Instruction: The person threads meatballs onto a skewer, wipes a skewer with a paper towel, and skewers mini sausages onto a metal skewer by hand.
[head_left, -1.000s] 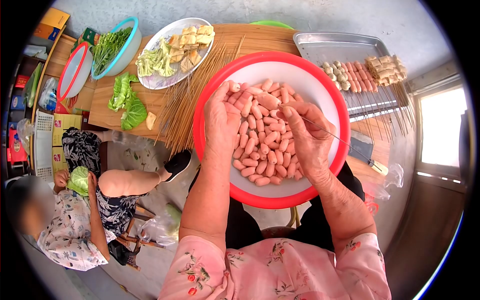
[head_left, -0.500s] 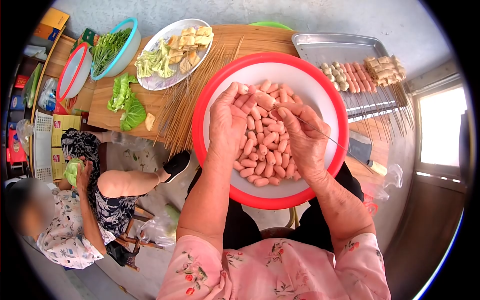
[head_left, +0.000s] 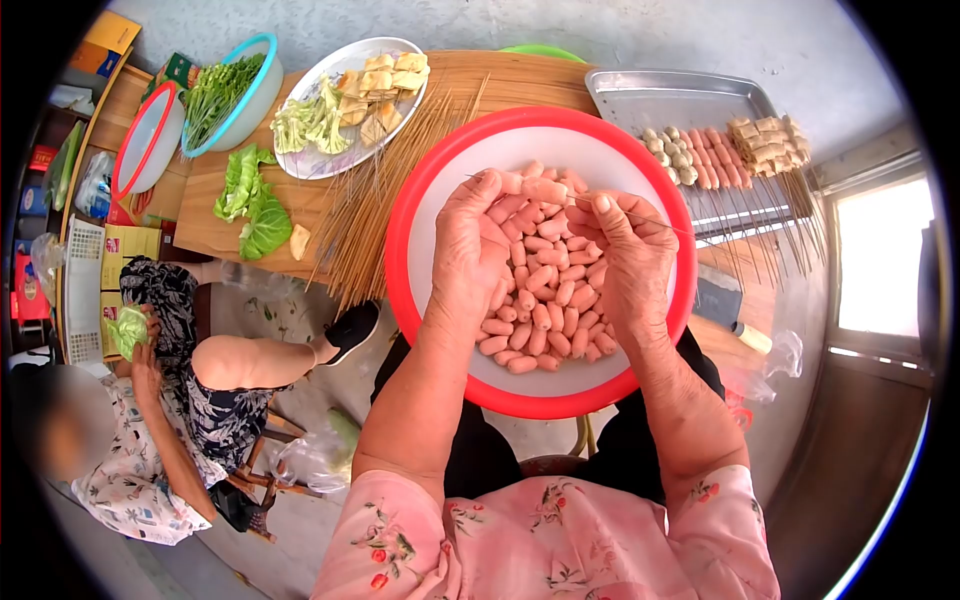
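Note:
Over the red-rimmed basin [head_left: 408, 180], my left hand [head_left: 468, 240] pinches small pink sausages [head_left: 543, 190] between thumb and fingers. Those sausages lie end to end on a thin skewer [head_left: 655, 218]. My right hand [head_left: 632, 250] is closed on the skewer to the right of them, and the skewer's far end sticks out past my fingers. Many more loose sausages [head_left: 545, 310] fill the bottom of the basin below both hands. The basin rests at my lap against the table edge.
Bare skewers [head_left: 390, 190] lie in a pile left of the basin. A metal tray [head_left: 680, 90] at right bears filled skewers. A plate [head_left: 300, 160], lettuce [head_left: 262, 220] and a cleaver [head_left: 718, 298] lie around. At left, a seated person [head_left: 150, 440] handles a cabbage [head_left: 128, 330].
My right hand has moved slightly right and turned, and the skewer now lies closer to level. The sausages between my hands are more in line. The other person's hands have shifted on the cabbage.

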